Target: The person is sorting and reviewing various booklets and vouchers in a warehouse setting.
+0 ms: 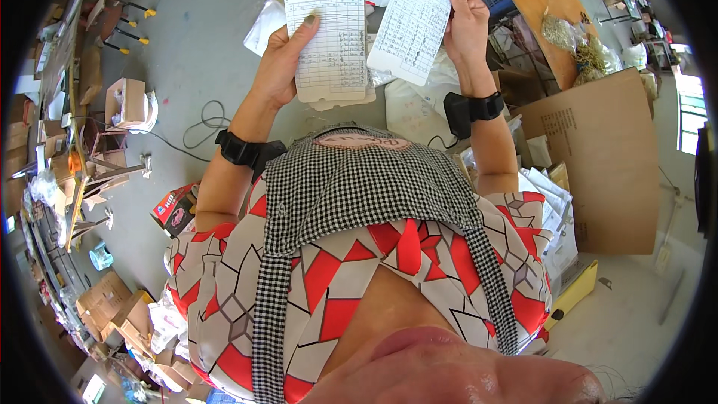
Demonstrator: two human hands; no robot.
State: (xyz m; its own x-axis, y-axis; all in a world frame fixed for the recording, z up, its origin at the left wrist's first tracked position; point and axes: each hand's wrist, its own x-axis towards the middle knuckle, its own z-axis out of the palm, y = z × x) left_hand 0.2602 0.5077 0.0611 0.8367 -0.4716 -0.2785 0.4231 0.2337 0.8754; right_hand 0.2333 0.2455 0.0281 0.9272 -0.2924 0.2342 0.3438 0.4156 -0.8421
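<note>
Close under the camera hangs a black-and-white checked apron (351,187) over a red, white and grey patterned shirt (224,254), and both bare forearms rise from it, each with a black wrist strap.

The left hand (280,63) is closed on a stiff cream card printed with a blue-headed table of ruled rows (329,22), thumb pressed on its face, fingers behind. The right hand (465,19) pinches a second white printed card with handwritten rows (415,19) by its far edge, tilted and just beside the first, their inner edges nearly meeting. Both cards are held up in the air, above the grey concrete floor (194,37).

By my reading, the step in hand is comparing the two cards side by side; going on would call for steady grips and the rows kept level.

Further out lie a large flat brown cardboard sheet (598,157), a small red carton (173,209), and loose grey cable (206,123).
</note>
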